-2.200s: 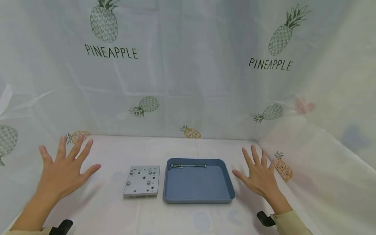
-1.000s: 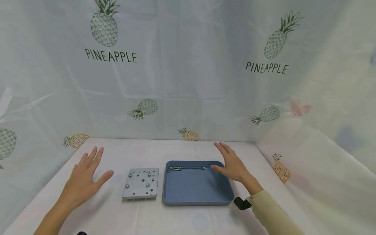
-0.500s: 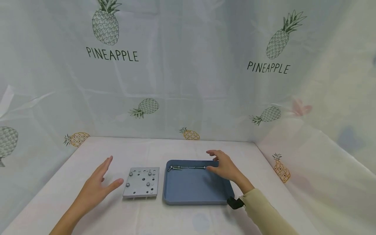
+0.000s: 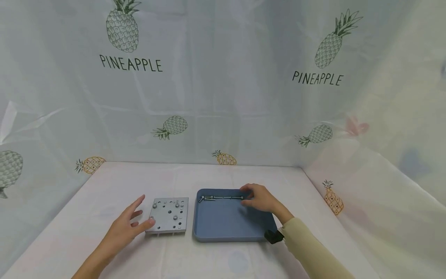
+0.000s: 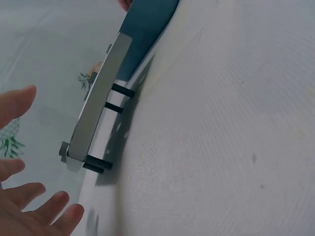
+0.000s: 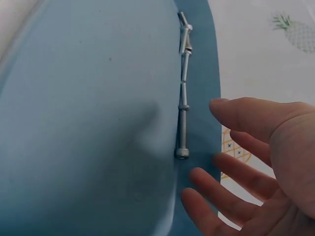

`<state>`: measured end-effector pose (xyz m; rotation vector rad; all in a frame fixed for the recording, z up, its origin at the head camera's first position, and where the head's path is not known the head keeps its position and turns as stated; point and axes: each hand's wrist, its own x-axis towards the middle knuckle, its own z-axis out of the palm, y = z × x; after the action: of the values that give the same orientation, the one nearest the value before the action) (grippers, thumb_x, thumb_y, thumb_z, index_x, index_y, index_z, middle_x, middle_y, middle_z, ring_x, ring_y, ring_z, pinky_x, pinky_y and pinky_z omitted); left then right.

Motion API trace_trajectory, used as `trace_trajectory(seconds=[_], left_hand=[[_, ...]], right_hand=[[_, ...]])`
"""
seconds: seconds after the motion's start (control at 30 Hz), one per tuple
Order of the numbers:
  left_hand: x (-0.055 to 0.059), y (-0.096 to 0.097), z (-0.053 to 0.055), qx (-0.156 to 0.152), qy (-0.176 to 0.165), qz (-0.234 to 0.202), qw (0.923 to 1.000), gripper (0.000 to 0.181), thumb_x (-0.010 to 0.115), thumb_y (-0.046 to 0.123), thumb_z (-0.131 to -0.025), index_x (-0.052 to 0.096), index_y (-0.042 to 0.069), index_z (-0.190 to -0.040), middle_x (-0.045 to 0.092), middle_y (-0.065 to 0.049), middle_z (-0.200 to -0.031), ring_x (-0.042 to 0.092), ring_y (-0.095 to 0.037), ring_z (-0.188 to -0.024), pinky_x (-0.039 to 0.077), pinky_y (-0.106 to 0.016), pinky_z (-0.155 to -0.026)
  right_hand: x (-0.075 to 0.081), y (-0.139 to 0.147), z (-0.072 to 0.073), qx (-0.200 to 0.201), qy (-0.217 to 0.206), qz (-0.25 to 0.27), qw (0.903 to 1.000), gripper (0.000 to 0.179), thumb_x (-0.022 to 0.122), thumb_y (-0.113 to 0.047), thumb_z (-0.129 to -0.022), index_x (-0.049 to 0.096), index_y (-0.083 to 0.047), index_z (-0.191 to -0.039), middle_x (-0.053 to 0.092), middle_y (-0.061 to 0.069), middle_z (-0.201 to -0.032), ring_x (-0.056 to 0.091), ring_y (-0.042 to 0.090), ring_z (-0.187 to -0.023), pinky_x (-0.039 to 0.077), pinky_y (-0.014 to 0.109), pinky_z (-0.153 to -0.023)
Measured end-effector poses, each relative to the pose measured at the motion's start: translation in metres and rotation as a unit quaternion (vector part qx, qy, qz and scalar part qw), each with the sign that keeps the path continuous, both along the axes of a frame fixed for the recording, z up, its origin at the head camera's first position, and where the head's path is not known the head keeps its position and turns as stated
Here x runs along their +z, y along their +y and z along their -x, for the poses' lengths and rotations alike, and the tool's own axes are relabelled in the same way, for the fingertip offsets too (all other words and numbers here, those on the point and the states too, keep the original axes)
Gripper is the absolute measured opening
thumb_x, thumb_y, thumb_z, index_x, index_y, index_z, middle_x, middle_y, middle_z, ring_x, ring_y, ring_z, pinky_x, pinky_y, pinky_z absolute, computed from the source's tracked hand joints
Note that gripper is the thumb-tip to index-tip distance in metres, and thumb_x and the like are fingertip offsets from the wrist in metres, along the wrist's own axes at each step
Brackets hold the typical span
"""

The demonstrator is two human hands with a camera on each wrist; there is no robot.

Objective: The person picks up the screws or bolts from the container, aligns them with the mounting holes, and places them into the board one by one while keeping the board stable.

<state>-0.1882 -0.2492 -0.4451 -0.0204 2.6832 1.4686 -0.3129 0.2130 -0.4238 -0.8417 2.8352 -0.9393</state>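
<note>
My left hand (image 4: 122,229) hovers with spread fingers at the left edge of a silver metal plate (image 4: 163,217) that has holes and several screw heads. In the left wrist view, screw shanks (image 5: 123,90) stick out under the plate (image 5: 101,96), and the hand (image 5: 30,209) is apart from it. My right hand (image 4: 260,199) is over the right back part of a blue tray (image 4: 231,226), its fingers loosely bent and holding nothing. Several screws (image 4: 226,197) lie in a row along the tray's back wall. The nearest socket-head screw (image 6: 183,130) is beside the right fingertips (image 6: 189,196).
A white cloth (image 4: 195,259) covers the table, and a pineapple-print curtain (image 4: 223,77) rises behind it and along both sides. The tray stands just right of the plate with a narrow gap between them. A black wrist strap (image 4: 273,236) shows below the right sleeve.
Both hands have moved inward from the sides: the left toward the plate, the right over the tray to the screws. Their spread fingers have relaxed. Plate, tray and screws stay in place.
</note>
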Motion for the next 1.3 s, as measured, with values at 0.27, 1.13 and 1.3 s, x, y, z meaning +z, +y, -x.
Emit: trace_trajectory(seconds=[0.27, 1.13, 1.3], left_hand=[[-0.006, 0.005, 0.005, 0.001, -0.033, -0.037, 0.9988, 0.108, 0.082, 0.047, -0.093, 0.014, 0.025, -0.173, 0.020, -0.019, -0.175, 0.033, -0.047, -0.154, 0.043, -0.065, -0.110], [-0.021, 0.006, 0.009, 0.006, -0.029, -0.052, 0.9982, 0.111, 0.091, 0.033, -0.086, 0.022, 0.014, -0.170, 0.038, -0.018, -0.166, 0.054, -0.033, -0.136, 0.051, -0.032, -0.090], [-0.022, 0.005, 0.011, 0.010, -0.029, -0.039, 0.9988, 0.108, 0.092, 0.031, -0.086, 0.025, 0.012, -0.169, 0.041, -0.019, -0.163, 0.057, -0.029, -0.131, 0.050, -0.031, -0.091]], right_hand=[[-0.001, -0.005, 0.006, -0.013, -0.038, -0.016, 0.9991, 0.047, 0.083, -0.014, -0.093, 0.068, 0.002, -0.134, 0.069, 0.019, -0.134, 0.073, 0.036, -0.107, 0.059, 0.043, -0.086], [-0.001, -0.025, 0.008, -0.066, -0.034, -0.107, 0.9915, 0.026, 0.084, -0.003, -0.089, 0.078, 0.001, -0.114, 0.074, 0.008, -0.105, 0.066, 0.020, -0.095, 0.056, 0.044, -0.088], [-0.003, -0.026, 0.007, -0.085, -0.032, -0.102, 0.9906, 0.019, 0.084, 0.002, -0.086, 0.079, -0.003, -0.104, 0.073, 0.006, -0.096, 0.066, 0.018, -0.089, 0.056, 0.042, -0.085]])
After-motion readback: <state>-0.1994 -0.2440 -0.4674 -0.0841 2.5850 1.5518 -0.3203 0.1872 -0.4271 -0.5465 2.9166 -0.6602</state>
